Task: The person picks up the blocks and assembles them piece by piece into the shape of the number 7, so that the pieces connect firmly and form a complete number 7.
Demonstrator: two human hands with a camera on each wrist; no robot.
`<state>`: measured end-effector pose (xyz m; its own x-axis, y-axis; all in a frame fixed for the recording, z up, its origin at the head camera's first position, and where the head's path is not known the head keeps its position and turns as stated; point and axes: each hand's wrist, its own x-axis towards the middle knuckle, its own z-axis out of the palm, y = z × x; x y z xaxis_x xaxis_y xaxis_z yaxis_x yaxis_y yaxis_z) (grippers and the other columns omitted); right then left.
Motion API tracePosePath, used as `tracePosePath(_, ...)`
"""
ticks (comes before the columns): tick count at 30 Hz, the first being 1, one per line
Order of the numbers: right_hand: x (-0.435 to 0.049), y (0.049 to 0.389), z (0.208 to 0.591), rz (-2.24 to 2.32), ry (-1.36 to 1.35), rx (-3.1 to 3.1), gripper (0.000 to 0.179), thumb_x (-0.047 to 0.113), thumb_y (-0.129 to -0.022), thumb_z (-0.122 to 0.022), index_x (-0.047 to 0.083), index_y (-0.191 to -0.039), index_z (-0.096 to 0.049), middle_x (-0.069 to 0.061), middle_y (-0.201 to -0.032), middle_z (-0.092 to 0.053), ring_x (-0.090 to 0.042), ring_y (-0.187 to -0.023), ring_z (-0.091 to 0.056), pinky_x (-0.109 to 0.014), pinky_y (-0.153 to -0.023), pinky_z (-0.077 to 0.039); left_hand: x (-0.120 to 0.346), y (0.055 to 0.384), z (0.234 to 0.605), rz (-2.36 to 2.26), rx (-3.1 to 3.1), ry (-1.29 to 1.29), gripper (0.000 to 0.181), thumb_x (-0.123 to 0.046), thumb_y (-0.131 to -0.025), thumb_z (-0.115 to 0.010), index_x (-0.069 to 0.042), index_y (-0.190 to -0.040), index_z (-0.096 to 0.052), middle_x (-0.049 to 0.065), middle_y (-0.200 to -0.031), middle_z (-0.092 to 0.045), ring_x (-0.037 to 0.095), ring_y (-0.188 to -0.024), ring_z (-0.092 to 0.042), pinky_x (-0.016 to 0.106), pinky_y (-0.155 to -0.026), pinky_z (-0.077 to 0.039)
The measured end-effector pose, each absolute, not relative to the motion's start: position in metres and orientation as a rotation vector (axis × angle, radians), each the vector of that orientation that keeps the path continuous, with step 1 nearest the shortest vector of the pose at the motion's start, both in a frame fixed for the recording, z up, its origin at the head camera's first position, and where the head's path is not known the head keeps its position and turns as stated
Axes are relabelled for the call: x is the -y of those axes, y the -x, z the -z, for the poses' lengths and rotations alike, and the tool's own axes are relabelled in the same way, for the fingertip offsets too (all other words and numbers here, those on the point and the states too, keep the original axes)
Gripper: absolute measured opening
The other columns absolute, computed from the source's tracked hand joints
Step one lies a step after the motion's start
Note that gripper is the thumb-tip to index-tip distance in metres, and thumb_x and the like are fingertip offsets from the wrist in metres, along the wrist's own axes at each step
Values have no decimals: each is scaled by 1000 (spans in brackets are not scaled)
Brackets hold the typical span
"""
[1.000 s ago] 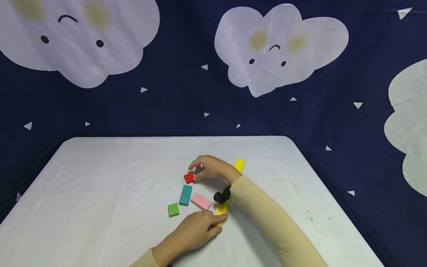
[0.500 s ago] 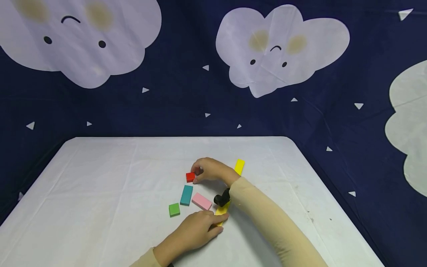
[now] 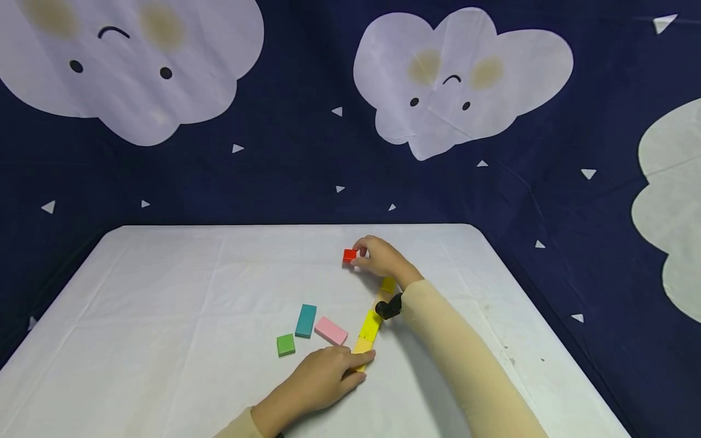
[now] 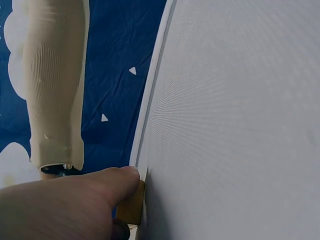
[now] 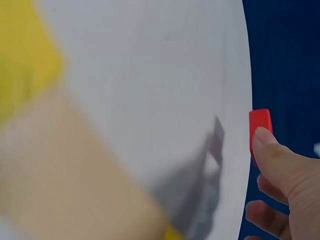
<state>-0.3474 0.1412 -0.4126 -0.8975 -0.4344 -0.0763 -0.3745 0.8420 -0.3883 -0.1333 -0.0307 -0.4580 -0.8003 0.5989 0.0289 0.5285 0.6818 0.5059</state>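
The red block (image 3: 348, 255) is at the far part of the table (image 3: 164, 292), left of the far end of a row of yellow and pale blocks (image 3: 370, 325). In the right wrist view it sits apart from its shadow, so it is held above the tabletop.

The right hand (image 3: 380, 255) pinches the block from its right; the thumb (image 5: 265, 142) presses its face, and at least 2 other fingers are loosely bent, apart from it.

The row runs from near left to far right, partly hidden by the right forearm and the black wrist device (image 3: 389, 307). At its near end, the left hand (image 3: 325, 377) lays its index finger almost straight across the last block, with the thumb just nearer; whether it pinches that block or only presses it, I cannot tell.

Left of the row lie 3 loose blocks: the pink block (image 3: 331, 330) closest, the teal block (image 3: 305, 320) just beside it on the left, then the green block (image 3: 285, 345) nearer and farther left.

Both arms wear beige sleeves (image 3: 471, 353). Beyond the white tabletop hangs a dark blue backdrop (image 3: 298, 182) with 3 pale clouds and small white triangles.
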Motion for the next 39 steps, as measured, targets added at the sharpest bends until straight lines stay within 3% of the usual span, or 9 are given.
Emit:
tracePosePath(14, -217, 367, 418, 428, 340, -2996, 36, 23, -95, -66, 5, -126, -61, -10, -107, -62, -25, -96, -55, -41, -89, -46, 29, 133, 458, -743, -2766, -922, 41, -38, -96, -64, -35, -137, -60, -6, -99, -69, 1, -80, -53, 24, -68, -45)
tracePosePath(29, -234, 367, 422, 464, 290, -2862, 38, 22, -96, -64, 1, -128, -61, -16, -117, -65, -29, -104, -58, -47, -101, -45, 30, 133, 459, -746, -2761, -897, 41, -39, -96, -62, -35, -137, -60, -6, -107, -71, 0, -83, -54, 25, -71, -47)
tracePosePath(39, -237, 364, 423, 499, 283, -2817, 38, 16, -97, -61, 5, -133, -60, -15, -126, -63, -29, -115, -56, -48, -108, -41, 31, 134, 460, -758, -2759, -911, 41, -39, -97, -62, -35, -137, -60, -6, -106, -71, 0, -83, -55, 25, -71, -47)
